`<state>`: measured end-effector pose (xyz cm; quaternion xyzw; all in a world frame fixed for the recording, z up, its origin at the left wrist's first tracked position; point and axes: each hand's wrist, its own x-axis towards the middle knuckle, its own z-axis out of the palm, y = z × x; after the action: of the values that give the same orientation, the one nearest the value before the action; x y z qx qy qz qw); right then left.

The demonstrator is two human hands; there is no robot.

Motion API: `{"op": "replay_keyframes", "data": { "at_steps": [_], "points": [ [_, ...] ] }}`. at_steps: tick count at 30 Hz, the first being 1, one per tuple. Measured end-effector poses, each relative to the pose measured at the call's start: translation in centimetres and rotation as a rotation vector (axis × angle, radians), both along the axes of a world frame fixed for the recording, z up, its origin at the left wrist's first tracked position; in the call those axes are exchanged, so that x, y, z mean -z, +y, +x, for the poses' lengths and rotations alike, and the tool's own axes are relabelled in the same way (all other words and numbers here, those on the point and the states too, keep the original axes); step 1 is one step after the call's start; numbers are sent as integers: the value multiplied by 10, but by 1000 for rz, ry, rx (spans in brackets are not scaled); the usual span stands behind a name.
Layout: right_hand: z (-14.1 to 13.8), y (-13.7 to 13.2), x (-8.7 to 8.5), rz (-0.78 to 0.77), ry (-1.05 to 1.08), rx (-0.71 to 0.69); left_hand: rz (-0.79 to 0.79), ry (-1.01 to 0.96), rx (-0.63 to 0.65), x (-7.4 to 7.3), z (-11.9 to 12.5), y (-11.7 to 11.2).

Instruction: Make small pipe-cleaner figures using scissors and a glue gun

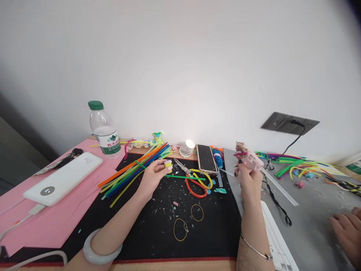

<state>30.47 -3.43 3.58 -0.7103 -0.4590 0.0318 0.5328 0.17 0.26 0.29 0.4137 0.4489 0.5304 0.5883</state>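
My left hand [155,175] pinches a small yellow and lilac fuzzy piece [168,165] above the black mat [158,241]. Just beyond it, scissors [194,180] with red and yellow handles lie among scraps. A bundle of coloured pipe cleaners [126,177] rests to the left of that hand, and one green pipe cleaner [186,177] runs out to its right. My right hand [249,180] is wrapped round a pink hot glue gun [255,161], raised over the mat's right side. A clear glue stick [282,188] shows behind it.
On the left are a water bottle [104,131], a white power bank [64,178] and pink sheets [81,203]. A phone [207,158] and paper cup [187,148] stand near the wall. Rubber bands [180,229] lie in front. Another person's hand [348,229] is at right.
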Motion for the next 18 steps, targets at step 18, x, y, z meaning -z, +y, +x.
{"op": "replay_keyframes", "data": {
  "at_steps": [18],
  "points": [
    [-90, 0, 13, -335, 6, -837, 49, 177, 87, -5, 3, -4]
  ]
}}
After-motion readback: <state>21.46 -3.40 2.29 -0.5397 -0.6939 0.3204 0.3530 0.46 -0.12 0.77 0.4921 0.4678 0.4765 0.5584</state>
